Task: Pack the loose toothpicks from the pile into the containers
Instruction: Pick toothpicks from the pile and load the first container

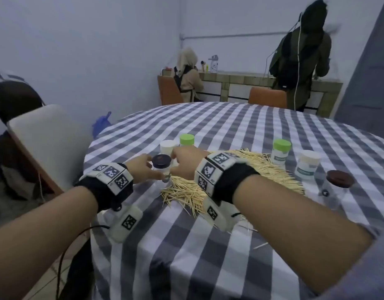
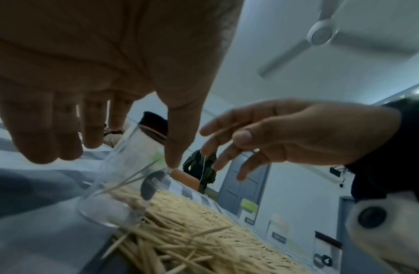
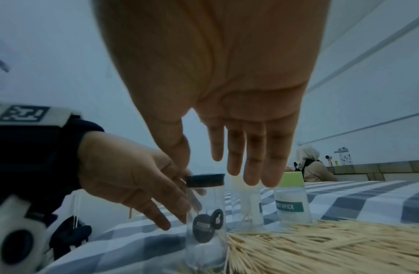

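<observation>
Six lidded containers ring the toothpick pile (image 1: pixel 240 178) on the checked tablecloth (image 1: pixel 208 245); the nearest, a clear black-lidded jar (image 3: pixel 204 218), stands at the pile's left edge, still capped and nearly empty. Both the left hand (image 1: pixel 141 169) and right hand (image 1: pixel 184 163) flank it with straight, relaxed fingers, gripping nothing. Best to have the left steady the body low while the right twists the lid off, keeping it upright.

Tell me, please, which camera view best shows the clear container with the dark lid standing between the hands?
The right wrist view: the dark-lidded container stands unobstructed, lid, round labels and base visible. The head view shows mostly its lid between both hands. The left wrist view shows it tilted and blurred behind fingers.
</observation>
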